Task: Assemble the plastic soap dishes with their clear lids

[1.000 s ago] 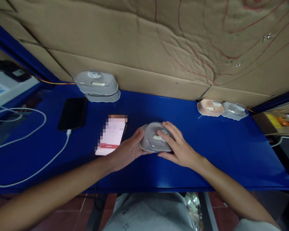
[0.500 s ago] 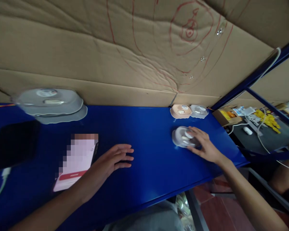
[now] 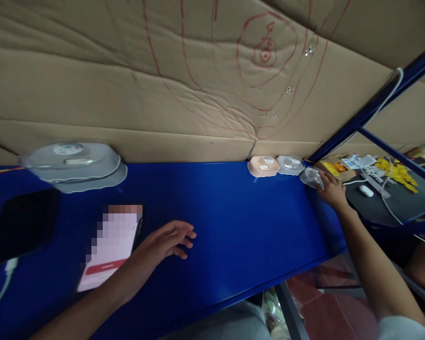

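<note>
My right hand (image 3: 333, 189) grips a small grey plastic case with a clear lid (image 3: 310, 176) at the far right end of the blue table (image 3: 233, 212). Beside it, against the cardboard, stand a peach case (image 3: 264, 166) and another grey case (image 3: 290, 165), each with a round label and a small pale piece inside. My left hand (image 3: 173, 238) hovers over or rests on the table's middle, fingers apart and slightly bent, with nothing in it. Its forearm passes over the edge of a lit phone (image 3: 111, 241).
Larger stacked grey cases (image 3: 78, 163) sit at the back left. A dark tablet-like device (image 3: 21, 226) with a white cable (image 3: 9, 276) lies at left. Past the blue frame (image 3: 386, 101), a dark table (image 3: 393, 205) bears yellow pieces (image 3: 396, 174) and a white mouse (image 3: 366, 191).
My right hand has carried the grey case right and back, from the table's right part to beside the other two small cases. My left hand has hardly moved; its fingers curl slightly more.
</note>
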A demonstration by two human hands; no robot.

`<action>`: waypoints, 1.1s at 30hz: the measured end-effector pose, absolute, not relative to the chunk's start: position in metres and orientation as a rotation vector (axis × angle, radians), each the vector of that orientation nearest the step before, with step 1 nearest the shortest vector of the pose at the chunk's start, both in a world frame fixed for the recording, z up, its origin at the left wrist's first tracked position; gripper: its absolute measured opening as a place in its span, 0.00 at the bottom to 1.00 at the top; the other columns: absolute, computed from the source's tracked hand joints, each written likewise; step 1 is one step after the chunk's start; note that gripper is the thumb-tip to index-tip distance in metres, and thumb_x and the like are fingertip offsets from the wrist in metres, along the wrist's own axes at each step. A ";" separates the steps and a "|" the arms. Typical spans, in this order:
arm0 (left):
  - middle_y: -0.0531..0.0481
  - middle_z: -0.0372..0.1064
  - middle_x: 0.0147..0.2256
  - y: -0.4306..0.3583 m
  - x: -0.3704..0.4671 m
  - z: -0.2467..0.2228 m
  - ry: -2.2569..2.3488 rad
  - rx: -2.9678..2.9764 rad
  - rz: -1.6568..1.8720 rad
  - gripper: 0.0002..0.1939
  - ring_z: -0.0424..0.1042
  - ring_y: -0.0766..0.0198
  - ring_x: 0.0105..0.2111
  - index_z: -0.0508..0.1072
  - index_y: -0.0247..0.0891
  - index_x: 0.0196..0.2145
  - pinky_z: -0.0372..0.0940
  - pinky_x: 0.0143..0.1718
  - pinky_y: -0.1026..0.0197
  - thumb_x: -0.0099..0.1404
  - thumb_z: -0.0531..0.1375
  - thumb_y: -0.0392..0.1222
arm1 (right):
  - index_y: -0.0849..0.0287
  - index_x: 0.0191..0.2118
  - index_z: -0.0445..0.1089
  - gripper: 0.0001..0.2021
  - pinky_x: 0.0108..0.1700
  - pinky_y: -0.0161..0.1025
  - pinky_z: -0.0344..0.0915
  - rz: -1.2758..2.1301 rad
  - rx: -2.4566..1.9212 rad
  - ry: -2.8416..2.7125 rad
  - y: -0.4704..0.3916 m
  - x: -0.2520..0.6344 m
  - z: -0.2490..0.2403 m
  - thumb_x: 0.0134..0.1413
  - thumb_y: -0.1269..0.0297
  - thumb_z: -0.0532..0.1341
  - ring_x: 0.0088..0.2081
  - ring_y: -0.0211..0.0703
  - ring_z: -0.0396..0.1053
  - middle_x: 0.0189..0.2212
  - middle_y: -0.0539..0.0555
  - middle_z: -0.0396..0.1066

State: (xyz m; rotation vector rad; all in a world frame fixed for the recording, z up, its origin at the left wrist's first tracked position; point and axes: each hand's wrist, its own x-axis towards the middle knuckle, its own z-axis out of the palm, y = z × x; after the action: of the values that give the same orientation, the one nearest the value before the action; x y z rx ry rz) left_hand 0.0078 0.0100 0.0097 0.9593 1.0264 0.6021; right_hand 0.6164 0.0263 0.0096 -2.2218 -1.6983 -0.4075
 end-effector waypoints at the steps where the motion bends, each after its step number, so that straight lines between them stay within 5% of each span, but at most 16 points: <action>1: 0.42 0.79 0.44 0.010 0.007 0.010 1.021 0.968 0.595 0.18 0.77 0.48 0.44 0.83 0.43 0.42 0.73 0.41 0.53 0.66 0.69 0.59 | 0.60 0.58 0.77 0.20 0.56 0.63 0.66 -0.412 -2.180 -1.701 0.033 0.615 0.011 0.67 0.58 0.58 0.59 0.68 0.70 0.59 0.74 0.73; 18: 0.44 0.78 0.44 0.008 0.007 0.004 0.984 1.140 0.565 0.17 0.77 0.52 0.41 0.80 0.42 0.44 0.72 0.40 0.53 0.70 0.64 0.58 | 0.61 0.69 0.67 0.33 0.72 0.64 0.59 -0.218 -1.952 -2.056 0.096 0.575 -0.006 0.57 0.70 0.56 0.70 0.61 0.65 0.67 0.65 0.70; 33: 0.48 0.78 0.44 0.001 0.003 0.006 1.112 1.497 0.664 0.13 0.78 0.54 0.43 0.78 0.46 0.47 0.71 0.47 0.53 0.75 0.60 0.54 | 0.51 0.77 0.53 0.32 0.71 0.70 0.52 -0.111 -1.524 -2.338 0.096 0.379 0.011 0.74 0.49 0.55 0.75 0.67 0.53 0.76 0.64 0.55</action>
State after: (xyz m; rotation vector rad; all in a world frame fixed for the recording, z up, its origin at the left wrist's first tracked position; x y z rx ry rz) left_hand 0.0032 0.0011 0.0055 1.4969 1.1116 0.6639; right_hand 0.3785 0.0960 0.0113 -1.5243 -2.3381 -0.1110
